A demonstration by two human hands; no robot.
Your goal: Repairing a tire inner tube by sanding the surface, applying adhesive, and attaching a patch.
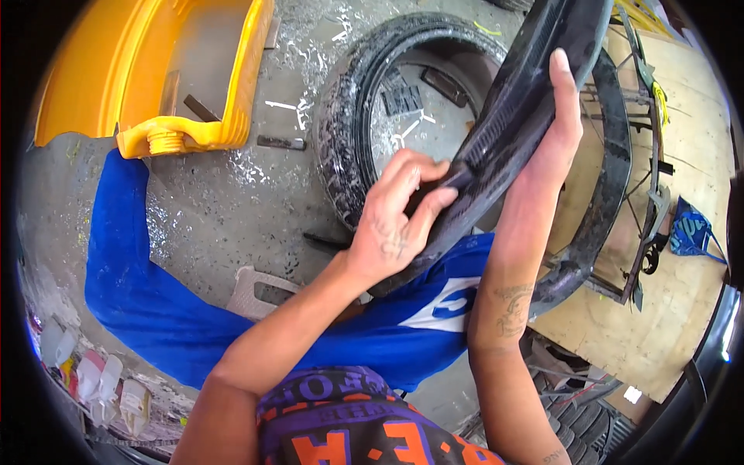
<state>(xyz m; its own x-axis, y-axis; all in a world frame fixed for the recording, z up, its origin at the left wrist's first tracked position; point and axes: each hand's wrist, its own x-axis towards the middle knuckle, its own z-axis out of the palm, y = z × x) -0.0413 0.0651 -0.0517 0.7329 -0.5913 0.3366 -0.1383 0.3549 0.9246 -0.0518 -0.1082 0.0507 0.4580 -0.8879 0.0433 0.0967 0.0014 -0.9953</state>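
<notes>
Working on the long black piece (515,116) by hand, that looks like the step under way: one side steadies while the other does the fine work, at least by my reading! The next move seems to call for a firm hold on the far edge and a careful, close pinch on the near one. Look at the left hand (391,221): thumb and forefinger drawn close, clamped at the piece's near edge, the other fingers curled in. Over to the right hand (563,128), pressed along the far edge, one digit stretched up the side; the rest are hidden, so how tightly they close I cannot tell. And the piece itself? Tilted, held up between the hands, its lower end over the blue trousers (163,302), its upper part rising past the worn tyre (333,124) on the floor
</notes>
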